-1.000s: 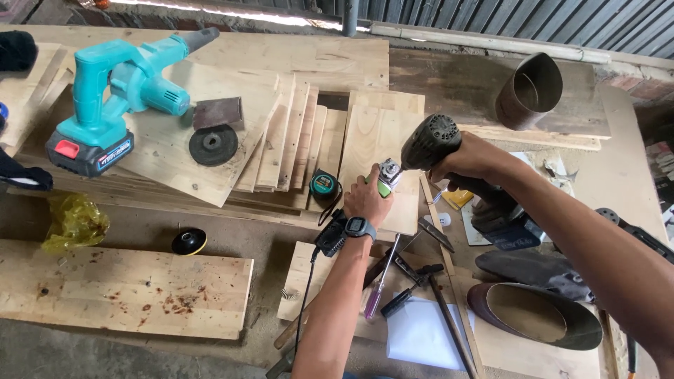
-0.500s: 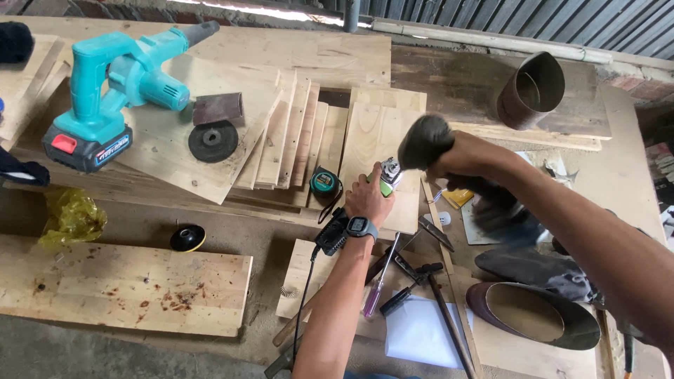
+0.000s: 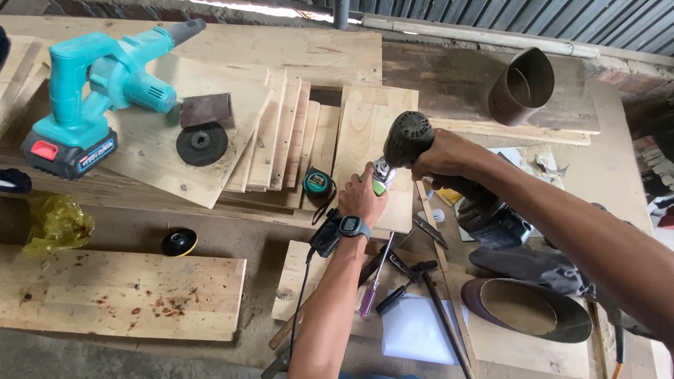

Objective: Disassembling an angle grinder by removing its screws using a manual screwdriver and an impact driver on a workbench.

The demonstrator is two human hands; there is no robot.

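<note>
My right hand [image 3: 444, 157] grips a dark cordless drill [image 3: 407, 135] by its handle, holding it over the stacked wooden boards [image 3: 365, 140]. The tool's nose points down and to the left. My left hand [image 3: 361, 199], with a black watch on its wrist, is closed around the metal chuck [image 3: 382, 168] at the drill's tip. A small green piece shows between those fingers. The drill's battery end [image 3: 502, 221] lies under my right forearm.
A teal blower [image 3: 98, 84], a black grinding disc [image 3: 201, 143] and a brown sanding block [image 3: 206, 109] lie on a board at the left. A tape measure [image 3: 317, 184], screwdriver [image 3: 372, 288], hammer [image 3: 439, 302], sanding belt [image 3: 526, 309], metal pipe [image 3: 519, 84] and long plank [image 3: 119, 291] surround my hands.
Both hands stay on the drill. The drill's back end has tipped slightly to the left, and my left hand has settled lower around the chuck.
</note>
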